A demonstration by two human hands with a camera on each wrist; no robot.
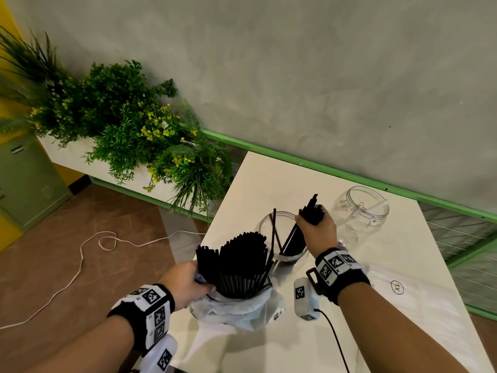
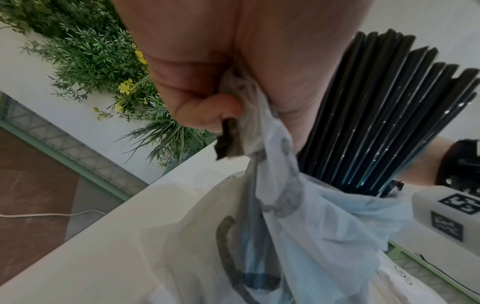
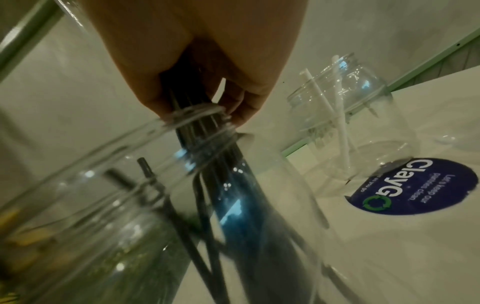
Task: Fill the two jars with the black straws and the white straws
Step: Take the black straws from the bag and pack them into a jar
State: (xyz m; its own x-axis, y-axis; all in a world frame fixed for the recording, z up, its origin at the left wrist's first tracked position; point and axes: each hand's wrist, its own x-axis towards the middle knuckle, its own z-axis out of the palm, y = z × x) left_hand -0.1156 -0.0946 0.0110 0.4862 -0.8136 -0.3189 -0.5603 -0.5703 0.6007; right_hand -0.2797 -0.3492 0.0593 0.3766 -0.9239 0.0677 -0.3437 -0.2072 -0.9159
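Note:
A thick bundle of black straws (image 1: 239,265) (image 2: 384,115) stands upright in a white plastic bag (image 1: 236,310) (image 2: 298,226) at the table's near left corner. My left hand (image 1: 185,281) (image 2: 223,102) pinches the bag's edge. My right hand (image 1: 317,227) (image 3: 207,78) grips a smaller bunch of black straws (image 1: 312,211) (image 3: 233,195), its lower ends inside the near clear jar (image 1: 282,238) (image 3: 130,205). A few loose black straws lean in that jar. The far clear jar (image 1: 360,211) (image 3: 350,123) holds two white straws (image 3: 340,115).
The white table (image 1: 403,265) stands against a grey wall with a green rail (image 1: 349,175). A blue round sticker (image 3: 413,189) lies on the table. Green plants (image 1: 121,122) fill a planter left of the table, and a white cable (image 1: 80,265) runs over the floor.

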